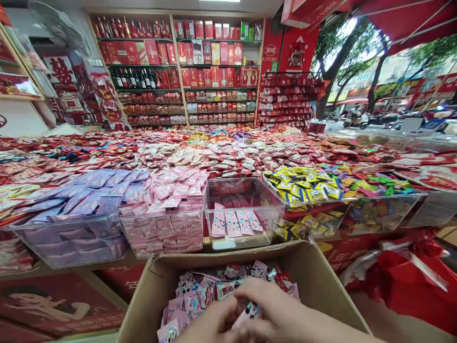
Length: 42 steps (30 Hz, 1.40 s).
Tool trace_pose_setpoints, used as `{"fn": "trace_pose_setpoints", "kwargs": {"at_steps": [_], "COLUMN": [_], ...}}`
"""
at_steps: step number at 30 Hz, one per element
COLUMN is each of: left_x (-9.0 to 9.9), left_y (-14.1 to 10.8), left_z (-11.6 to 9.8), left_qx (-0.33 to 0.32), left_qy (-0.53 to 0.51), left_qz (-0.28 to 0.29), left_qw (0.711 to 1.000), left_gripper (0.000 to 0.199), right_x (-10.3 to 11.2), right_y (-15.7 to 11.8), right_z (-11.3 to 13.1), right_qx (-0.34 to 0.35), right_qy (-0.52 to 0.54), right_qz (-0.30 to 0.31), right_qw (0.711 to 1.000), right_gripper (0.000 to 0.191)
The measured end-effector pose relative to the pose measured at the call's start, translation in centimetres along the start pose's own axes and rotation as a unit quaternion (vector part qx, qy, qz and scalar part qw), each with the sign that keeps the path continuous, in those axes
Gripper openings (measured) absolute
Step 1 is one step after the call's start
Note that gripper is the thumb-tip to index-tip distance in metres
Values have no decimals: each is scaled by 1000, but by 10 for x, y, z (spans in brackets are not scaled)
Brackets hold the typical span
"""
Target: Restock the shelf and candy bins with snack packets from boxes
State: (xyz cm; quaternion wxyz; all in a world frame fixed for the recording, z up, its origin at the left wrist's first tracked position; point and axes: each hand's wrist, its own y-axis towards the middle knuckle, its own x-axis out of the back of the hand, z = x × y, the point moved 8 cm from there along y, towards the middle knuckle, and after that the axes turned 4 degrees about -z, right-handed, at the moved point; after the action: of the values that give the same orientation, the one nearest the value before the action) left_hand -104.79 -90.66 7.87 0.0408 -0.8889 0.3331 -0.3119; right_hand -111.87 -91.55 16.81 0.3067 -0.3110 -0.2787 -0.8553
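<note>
An open cardboard box point(330, 281) stands at the bottom centre, holding many pink packets point(193, 301) and some red-and-white ones. Both hands are inside it, close together. My left hand point(217, 317) has bent fingers at a pink packet point(252, 309), and my right hand point(264, 297) curls round the same packet from the right. Just beyond the box is a clear plastic bin point(246, 214) with a row of pink packets point(233, 223) standing at its front and more lying at its back.
Left of that bin are a heaped pink bin point(164, 228) and a purple one point(74, 243). Yellow packets point(309, 186) and multicoloured ones point(374, 183) fill bins to the right. A red plastic bag point(414, 281) hangs at the lower right. Stocked shelves point(182, 71) line the back.
</note>
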Motion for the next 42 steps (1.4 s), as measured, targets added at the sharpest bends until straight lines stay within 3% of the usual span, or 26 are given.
{"fn": "trace_pose_setpoints", "kwargs": {"at_steps": [4, 6, 9, 12, 19, 22, 25, 32, 35, 37, 39, 42], "left_x": [25, 35, 43, 50, 61, 62, 63, 61, 61, 61, 61, 61], "left_y": [0, -4, -7, -10, -15, -17, -19, -17, -16, -15, -15, -16], "left_z": [-21, -25, -24, -19, -13, -11, -9, -19, -16, -11, -6, -3], "left_qx": [-14, 0, 26, 38, 47, 44, 40, 39, 71, 90, 99, 105], "left_qy": [-138, -194, -281, -329, -442, -450, -437, -418, -415, -424, -433, -458], "left_qz": [-150, -217, -244, -253, -323, -352, -361, -313, -309, -304, -293, -261], "left_qw": [979, 957, 928, 909, 835, 820, 823, 852, 853, 848, 847, 844], "left_gripper": [21, 21, 33, 43, 35, 34, 36, 49, 52, 50, 49, 45], "right_x": [7, 15, 22, 28, 38, 34, 28, 27, 26, 34, 40, 31], "right_y": [-4, -2, -7, -16, -19, -18, -20, -25, -26, -25, -24, -28], "right_z": [-58, -71, -81, -83, -73, -71, -73, -81, -76, -62, -35, -2], "right_qx": [-175, -214, -262, -278, -241, -241, -249, -241, -229, -163, -32, 134], "right_qy": [148, 245, 328, 354, 403, 414, 411, 365, 303, 201, 67, -126], "right_qz": [-115, -142, -148, -188, -261, -224, -184, -223, -199, -197, -172, -87], "right_qw": [966, 935, 895, 873, 843, 848, 858, 871, 903, 945, 982, 979], "right_gripper": [12, 24, 30, 24, 23, 23, 23, 28, 28, 26, 33, 46]}}
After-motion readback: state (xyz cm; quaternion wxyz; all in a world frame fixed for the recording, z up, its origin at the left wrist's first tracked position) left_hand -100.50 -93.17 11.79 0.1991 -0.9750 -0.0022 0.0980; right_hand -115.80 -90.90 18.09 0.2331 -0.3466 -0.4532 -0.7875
